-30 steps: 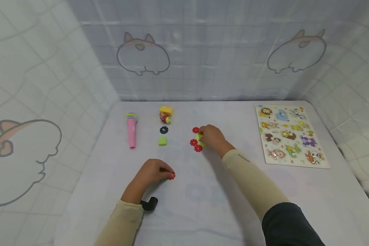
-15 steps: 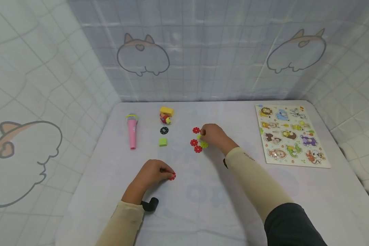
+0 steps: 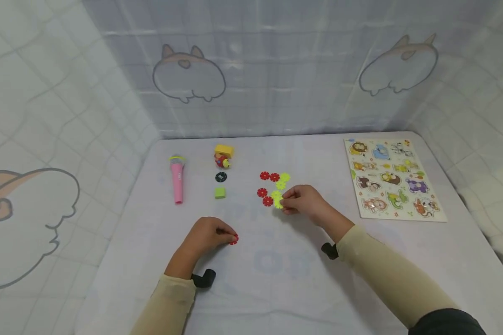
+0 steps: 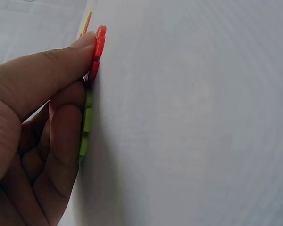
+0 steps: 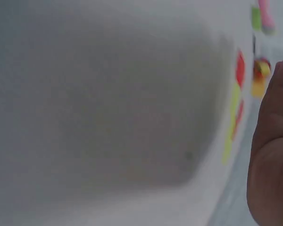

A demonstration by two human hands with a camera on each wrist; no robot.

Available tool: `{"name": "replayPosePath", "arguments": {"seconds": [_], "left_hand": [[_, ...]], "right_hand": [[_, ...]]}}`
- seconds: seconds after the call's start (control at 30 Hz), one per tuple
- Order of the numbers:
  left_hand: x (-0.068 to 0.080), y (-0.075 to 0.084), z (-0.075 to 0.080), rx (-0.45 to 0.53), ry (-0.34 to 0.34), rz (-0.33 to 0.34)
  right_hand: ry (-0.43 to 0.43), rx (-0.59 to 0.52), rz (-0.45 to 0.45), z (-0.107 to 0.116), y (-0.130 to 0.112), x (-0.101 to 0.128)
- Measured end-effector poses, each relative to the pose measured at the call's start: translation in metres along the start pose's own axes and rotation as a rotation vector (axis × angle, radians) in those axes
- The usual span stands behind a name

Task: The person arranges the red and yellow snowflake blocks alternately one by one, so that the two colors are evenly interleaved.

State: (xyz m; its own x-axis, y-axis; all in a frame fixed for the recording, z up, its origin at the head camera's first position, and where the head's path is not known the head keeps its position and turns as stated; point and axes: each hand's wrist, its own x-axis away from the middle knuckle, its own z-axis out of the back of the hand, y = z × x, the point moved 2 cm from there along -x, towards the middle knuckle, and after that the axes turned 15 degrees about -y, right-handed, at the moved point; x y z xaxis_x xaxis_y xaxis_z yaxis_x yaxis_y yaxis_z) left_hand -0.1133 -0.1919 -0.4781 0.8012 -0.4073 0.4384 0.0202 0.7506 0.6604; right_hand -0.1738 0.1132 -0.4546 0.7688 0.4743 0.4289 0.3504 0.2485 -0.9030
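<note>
White cloth covers your worktop (image 3: pixel 276 279); tiled curtain walls with cartoon prints surround it. Your left hand (image 3: pixel 207 235) pinches a red disc (image 3: pixel 234 240) flat on the cloth. Your right hand (image 3: pixel 303 201) pinches a yellow-green disc (image 3: pixel 278 200) beside the red discs (image 3: pixel 265 196).

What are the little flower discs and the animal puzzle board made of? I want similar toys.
The flower discs look like moulded plastic: bright uniform red and yellow-green, notched edges. The animal puzzle board seems to be printed wood or thick card: flat, stiff, pale edges.
</note>
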Motion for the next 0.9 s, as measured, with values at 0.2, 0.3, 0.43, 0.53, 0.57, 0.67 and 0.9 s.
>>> {"name": "replayPosePath", "arguments": {"seconds": [0.2, 0.3, 0.43, 0.53, 0.57, 0.67, 0.9], "left_hand": [[0.001, 0.000, 0.003, -0.015, 0.015, 0.001], [0.000, 0.001, 0.004, -0.023, 0.020, -0.009], [-0.004, 0.001, 0.005, -0.032, 0.023, -0.019], [-0.006, 0.001, 0.005, -0.042, 0.026, -0.026], [-0.007, 0.001, 0.005, -0.047, 0.027, -0.027], [-0.006, 0.001, 0.005, -0.052, 0.025, -0.023], [-0.001, 0.001, 0.003, -0.059, 0.025, -0.009]], "right_hand": [[-0.084, 0.094, -0.054, -0.043, 0.016, 0.004], [-0.145, 0.176, -0.043, -0.067, 0.018, 0.002], [-0.172, 0.306, -0.014, -0.089, 0.018, -0.002], [-0.146, 0.370, 0.003, -0.097, 0.015, -0.006], [-0.136, 0.379, 0.001, -0.098, 0.013, -0.007], [-0.122, 0.400, -0.007, -0.101, 0.010, -0.010], [-0.115, 0.543, -0.012, -0.109, 0.007, -0.015]]}}
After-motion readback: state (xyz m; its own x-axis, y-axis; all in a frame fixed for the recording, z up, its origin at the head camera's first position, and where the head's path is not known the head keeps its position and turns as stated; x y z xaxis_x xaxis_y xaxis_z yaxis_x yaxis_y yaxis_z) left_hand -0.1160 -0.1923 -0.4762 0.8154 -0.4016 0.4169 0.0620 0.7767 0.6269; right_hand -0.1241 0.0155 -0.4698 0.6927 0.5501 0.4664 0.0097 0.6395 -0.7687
